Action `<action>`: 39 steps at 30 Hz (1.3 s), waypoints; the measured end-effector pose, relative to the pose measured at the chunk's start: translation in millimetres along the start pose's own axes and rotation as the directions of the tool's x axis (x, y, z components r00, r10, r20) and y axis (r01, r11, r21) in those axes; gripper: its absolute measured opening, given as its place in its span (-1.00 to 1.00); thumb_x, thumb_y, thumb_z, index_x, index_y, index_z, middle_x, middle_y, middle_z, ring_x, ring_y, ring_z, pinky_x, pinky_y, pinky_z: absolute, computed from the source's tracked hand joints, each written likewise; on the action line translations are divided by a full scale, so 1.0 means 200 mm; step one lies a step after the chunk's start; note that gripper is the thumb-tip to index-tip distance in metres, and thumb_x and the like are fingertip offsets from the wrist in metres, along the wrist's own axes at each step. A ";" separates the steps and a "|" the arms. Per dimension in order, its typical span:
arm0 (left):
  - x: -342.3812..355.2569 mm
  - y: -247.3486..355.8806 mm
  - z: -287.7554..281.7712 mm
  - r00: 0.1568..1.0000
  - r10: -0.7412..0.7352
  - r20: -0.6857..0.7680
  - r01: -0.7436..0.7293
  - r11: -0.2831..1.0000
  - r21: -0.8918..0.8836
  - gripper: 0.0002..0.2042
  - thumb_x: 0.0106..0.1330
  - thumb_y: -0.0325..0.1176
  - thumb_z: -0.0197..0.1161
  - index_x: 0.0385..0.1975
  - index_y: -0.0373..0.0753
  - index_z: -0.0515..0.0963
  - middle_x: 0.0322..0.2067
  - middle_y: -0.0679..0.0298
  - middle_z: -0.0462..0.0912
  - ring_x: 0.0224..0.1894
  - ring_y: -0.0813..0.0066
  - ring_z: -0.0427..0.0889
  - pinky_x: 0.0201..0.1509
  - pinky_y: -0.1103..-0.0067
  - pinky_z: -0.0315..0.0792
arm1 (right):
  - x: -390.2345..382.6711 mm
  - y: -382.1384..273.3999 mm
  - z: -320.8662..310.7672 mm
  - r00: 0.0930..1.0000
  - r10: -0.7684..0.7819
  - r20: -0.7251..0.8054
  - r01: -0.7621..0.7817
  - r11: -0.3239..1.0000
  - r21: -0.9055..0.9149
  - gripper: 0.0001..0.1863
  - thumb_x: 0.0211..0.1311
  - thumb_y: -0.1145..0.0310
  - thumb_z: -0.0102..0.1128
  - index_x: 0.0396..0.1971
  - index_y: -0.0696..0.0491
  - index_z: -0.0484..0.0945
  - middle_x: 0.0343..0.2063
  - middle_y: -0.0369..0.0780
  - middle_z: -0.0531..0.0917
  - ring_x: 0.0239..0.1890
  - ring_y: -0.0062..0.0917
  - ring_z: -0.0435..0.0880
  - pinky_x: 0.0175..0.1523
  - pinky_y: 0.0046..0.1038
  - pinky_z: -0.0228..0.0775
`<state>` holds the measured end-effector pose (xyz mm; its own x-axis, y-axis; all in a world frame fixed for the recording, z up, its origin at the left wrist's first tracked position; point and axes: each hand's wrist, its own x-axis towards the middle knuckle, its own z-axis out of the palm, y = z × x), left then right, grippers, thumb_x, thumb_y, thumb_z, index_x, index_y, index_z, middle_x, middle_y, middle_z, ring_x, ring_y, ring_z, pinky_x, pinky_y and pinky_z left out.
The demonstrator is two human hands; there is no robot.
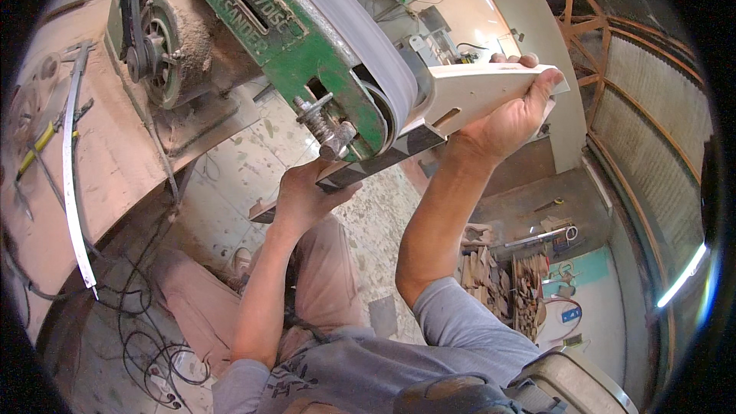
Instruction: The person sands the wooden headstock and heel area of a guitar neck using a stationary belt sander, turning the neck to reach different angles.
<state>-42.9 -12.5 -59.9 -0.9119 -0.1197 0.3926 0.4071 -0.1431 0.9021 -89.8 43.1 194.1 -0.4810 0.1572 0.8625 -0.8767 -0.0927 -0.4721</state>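
Remotely, I'm facing a sander [287,57]; left, a workbench [115,161] is bearing pliers [40,147] beside a measuring tool [69,169]; a workpiece [477,88] is crossing the sander's near end; stacked pieces [529,284] are lying rightward.

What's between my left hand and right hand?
In the head view, a pale workpiece with a dark edge spans from left hand to right hand, beside the green sander.

machine [287,80]: green | belt [363,38]: pale grey | board [479,96]: cream (edge strip [376,162] dark, triangle-patterned)
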 end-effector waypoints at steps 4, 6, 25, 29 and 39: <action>-0.01 0.00 0.00 1.000 0.000 0.013 0.000 1.000 0.000 -0.63 0.03 -0.14 0.47 -0.22 -0.20 0.66 -0.44 0.16 0.71 -0.39 0.21 0.71 -0.23 0.43 0.55 | -0.01 -0.01 0.01 0.998 -0.022 -0.054 0.020 0.999 -0.042 -0.65 0.39 0.09 0.11 -0.23 0.07 0.30 -0.39 -0.21 0.53 -0.41 -0.47 0.57 -0.29 -0.44 0.49; -0.01 -0.01 0.00 1.000 0.025 0.012 -0.025 1.000 0.001 -0.62 0.03 -0.13 0.47 -0.21 -0.20 0.66 -0.44 0.17 0.71 -0.40 0.21 0.71 -0.23 0.43 0.55 | -0.02 -0.01 0.01 0.997 -0.035 -0.067 0.031 0.998 -0.049 -0.69 0.40 0.13 0.10 -0.28 0.07 0.30 -0.39 -0.22 0.53 -0.39 -0.44 0.58 -0.25 -0.39 0.52; -0.01 -0.08 0.02 0.993 -0.015 0.116 0.020 0.999 -0.044 -0.53 0.02 -0.01 0.46 -0.22 -0.26 0.64 -0.40 0.13 0.72 -0.31 0.20 0.72 -0.13 0.43 0.55 | -0.07 0.00 -0.01 0.990 -0.126 -0.062 0.107 0.963 -0.248 -0.50 0.40 0.12 0.10 -0.02 0.15 0.09 -0.36 -0.15 0.51 -0.42 -0.51 0.59 -0.44 -0.46 0.56; -0.02 -0.07 0.00 0.985 -0.060 0.159 0.065 0.998 -0.028 -0.51 0.00 0.01 0.47 -0.21 -0.26 0.63 -0.40 0.12 0.71 -0.30 0.19 0.72 -0.11 0.42 0.55 | -0.08 0.00 -0.01 0.989 -0.128 -0.067 0.109 0.965 -0.239 -0.48 0.38 0.12 0.13 0.00 0.15 0.09 -0.35 -0.15 0.52 -0.41 -0.51 0.60 -0.44 -0.48 0.54; 0.00 -0.05 0.02 0.984 -0.045 0.175 0.055 0.997 -0.056 -0.50 0.00 0.00 0.47 -0.17 -0.25 0.63 -0.34 0.10 0.71 -0.25 0.17 0.71 -0.06 0.40 0.52 | -0.04 -0.03 -0.01 0.991 -0.108 -0.074 0.088 0.968 -0.235 -0.42 0.37 0.15 0.16 0.07 0.19 0.05 -0.32 -0.11 0.51 -0.32 -0.46 0.60 -0.32 -0.38 0.58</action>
<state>-48.1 -6.4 -68.5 -0.9242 0.0605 0.3771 0.3583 -0.2044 0.9110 -81.1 44.1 188.8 -0.3823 0.2386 0.8927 -0.8924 0.1552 -0.4237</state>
